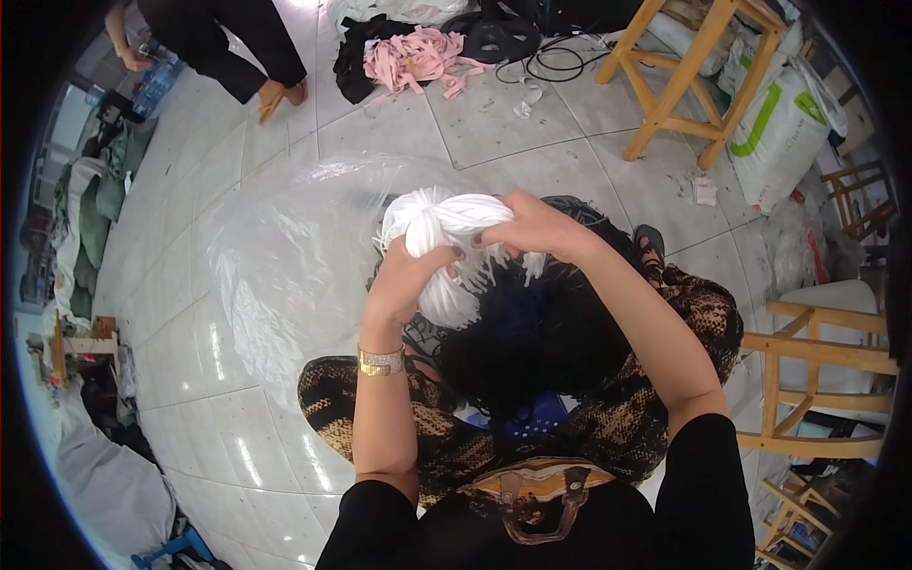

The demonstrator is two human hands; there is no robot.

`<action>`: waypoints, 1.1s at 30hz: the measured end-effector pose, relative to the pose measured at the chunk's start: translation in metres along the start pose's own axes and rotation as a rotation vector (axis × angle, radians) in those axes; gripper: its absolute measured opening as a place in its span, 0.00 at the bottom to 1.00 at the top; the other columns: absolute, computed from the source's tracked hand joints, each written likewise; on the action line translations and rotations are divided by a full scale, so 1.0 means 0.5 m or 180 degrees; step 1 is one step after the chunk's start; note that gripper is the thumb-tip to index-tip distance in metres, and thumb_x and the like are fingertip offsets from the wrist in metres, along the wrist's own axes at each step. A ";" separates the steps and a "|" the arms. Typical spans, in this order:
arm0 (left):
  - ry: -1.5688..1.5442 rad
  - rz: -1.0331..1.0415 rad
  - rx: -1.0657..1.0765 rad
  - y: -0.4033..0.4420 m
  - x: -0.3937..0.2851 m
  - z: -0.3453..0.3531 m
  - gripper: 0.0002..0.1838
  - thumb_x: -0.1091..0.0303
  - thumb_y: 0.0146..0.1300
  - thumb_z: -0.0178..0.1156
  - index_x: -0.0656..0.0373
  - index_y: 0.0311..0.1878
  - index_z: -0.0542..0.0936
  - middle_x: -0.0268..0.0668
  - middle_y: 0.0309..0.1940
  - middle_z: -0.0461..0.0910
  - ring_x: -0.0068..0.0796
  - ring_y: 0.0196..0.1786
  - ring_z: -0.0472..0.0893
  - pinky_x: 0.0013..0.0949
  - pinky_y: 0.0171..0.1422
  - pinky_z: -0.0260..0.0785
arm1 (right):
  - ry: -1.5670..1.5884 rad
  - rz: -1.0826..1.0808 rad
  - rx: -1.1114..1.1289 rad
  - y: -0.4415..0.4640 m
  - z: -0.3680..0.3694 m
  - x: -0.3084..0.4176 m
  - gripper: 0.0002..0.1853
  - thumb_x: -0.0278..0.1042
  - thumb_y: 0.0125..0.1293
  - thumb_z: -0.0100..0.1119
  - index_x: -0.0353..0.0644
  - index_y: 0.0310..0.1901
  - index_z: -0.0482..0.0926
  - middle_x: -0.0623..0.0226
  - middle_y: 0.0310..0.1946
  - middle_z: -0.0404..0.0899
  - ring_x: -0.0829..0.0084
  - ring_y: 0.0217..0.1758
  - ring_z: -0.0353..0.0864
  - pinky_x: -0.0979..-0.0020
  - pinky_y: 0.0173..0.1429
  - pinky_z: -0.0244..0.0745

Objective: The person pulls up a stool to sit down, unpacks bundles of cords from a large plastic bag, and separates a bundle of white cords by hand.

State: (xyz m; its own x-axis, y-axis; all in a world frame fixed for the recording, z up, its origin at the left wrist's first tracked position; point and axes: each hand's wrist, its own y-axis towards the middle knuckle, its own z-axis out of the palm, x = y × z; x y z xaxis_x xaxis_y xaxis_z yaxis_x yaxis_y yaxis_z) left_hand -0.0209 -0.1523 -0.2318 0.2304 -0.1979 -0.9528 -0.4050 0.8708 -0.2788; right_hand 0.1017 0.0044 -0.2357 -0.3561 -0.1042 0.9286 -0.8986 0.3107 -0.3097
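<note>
A bundle of white cords [445, 211], gathered near its middle and with loose ends hanging down, is held up in front of me over my lap. My left hand [407, 277] is closed around its lower left strands. The fingers of my right hand [537, 228] are wrapped round its right side, and some cord ends dangle below them. Under both hands lies a dark heap of black stringy material [570, 332] between my knees. A blue dotted item [534, 418] shows at the heap's near edge.
A clear plastic sheet [275, 256] spreads on the tiled floor at left. Pink fabric strips [418, 62] lie on black cloth ahead. Wooden stools [674, 81] and a white sack [784, 133] stand at right. Another person's legs [252, 47] are at upper left.
</note>
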 end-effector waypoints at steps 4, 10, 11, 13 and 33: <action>-0.0246 -0.0027 0.0138 -0.003 -0.005 -0.003 0.12 0.76 0.49 0.57 0.67 0.38 0.77 0.34 0.29 0.78 0.21 0.28 0.74 0.25 0.34 0.66 | 0.0719 0.0147 0.0198 -0.015 0.011 0.003 0.18 0.34 0.50 0.58 0.32 0.41 0.77 0.65 0.26 0.78 0.80 0.19 0.74 0.79 0.22 0.63; -0.0340 -0.0045 0.0238 -0.004 -0.003 -0.013 0.12 0.79 0.46 0.55 0.67 0.37 0.77 0.34 0.31 0.78 0.23 0.33 0.75 0.25 0.37 0.67 | 0.1002 0.0082 0.0532 -0.011 0.019 -0.009 0.15 0.33 0.51 0.57 0.34 0.40 0.75 0.68 0.26 0.77 0.82 0.17 0.71 0.82 0.21 0.62; -0.0354 -0.0029 0.0220 -0.009 -0.010 -0.008 0.12 0.79 0.45 0.55 0.67 0.37 0.77 0.35 0.32 0.78 0.23 0.34 0.75 0.25 0.38 0.67 | 0.1017 0.0042 0.0567 -0.010 0.020 -0.009 0.15 0.32 0.51 0.56 0.34 0.40 0.75 0.69 0.26 0.77 0.83 0.17 0.70 0.82 0.21 0.61; -0.0343 -0.0024 0.0221 -0.010 -0.011 -0.008 0.13 0.80 0.45 0.55 0.67 0.37 0.76 0.35 0.33 0.78 0.23 0.36 0.75 0.25 0.39 0.68 | 0.1115 0.0085 0.0563 -0.010 0.017 -0.010 0.14 0.32 0.52 0.56 0.34 0.40 0.75 0.71 0.25 0.76 0.84 0.17 0.67 0.81 0.21 0.60; -0.0468 -0.0039 0.0093 0.002 0.014 -0.022 0.10 0.80 0.52 0.53 0.68 0.40 0.74 0.37 0.26 0.77 0.24 0.27 0.77 0.27 0.32 0.71 | 0.0377 -0.0179 0.0143 0.002 0.024 -0.022 0.18 0.34 0.44 0.65 0.34 0.37 0.79 0.71 0.30 0.77 0.82 0.31 0.72 0.78 0.36 0.67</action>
State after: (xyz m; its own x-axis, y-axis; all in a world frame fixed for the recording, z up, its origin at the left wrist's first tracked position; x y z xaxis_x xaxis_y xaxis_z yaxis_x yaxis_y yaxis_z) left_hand -0.0294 -0.1578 -0.2403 0.3632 -0.1422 -0.9208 -0.3759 0.8819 -0.2845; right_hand 0.1018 -0.0055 -0.2484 -0.2745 -0.0072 0.9616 -0.9279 0.2645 -0.2629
